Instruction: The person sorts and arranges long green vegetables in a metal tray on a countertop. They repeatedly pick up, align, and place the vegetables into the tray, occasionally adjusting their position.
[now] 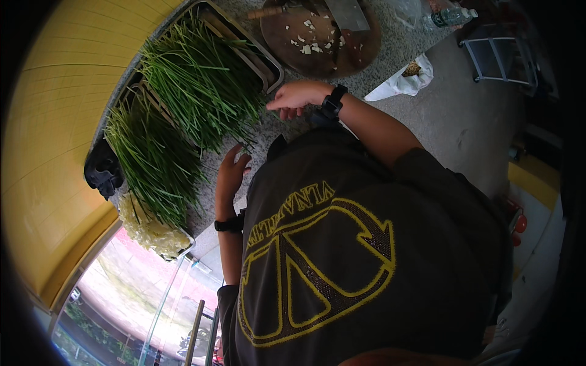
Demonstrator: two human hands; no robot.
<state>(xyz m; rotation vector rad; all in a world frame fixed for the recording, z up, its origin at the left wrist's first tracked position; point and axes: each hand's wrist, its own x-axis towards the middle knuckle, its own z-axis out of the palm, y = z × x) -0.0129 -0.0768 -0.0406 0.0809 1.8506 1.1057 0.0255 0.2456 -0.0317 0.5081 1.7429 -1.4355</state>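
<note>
Two large bunches of long green garlic chives lie on metal trays along the wall. My right hand point(293, 97) is by the lower end of the upper bunch point(197, 82), its index finger extended and its other fingers loosely curled, holding nothing that I can see. My left hand point(232, 171) hovers beside the granite counter point(268, 137), between the tips of the two bunches, fingers apart. The lower bunch point(155, 160) lies left of it. Whether a few thin stalks touch my left fingertips, I cannot tell. Both wrists wear black bands.
A round chopping board point(320, 59) bears white pieces and a cleaver point(348, 13). An empty-looking metal tray point(274, 78) adjoins the upper bunch. Shredded pale vegetable point(153, 233) fills a tray at lower left. A black cloth or bag point(103, 169), plastic bottles point(451, 17) and an open white sack point(414, 80) also show.
</note>
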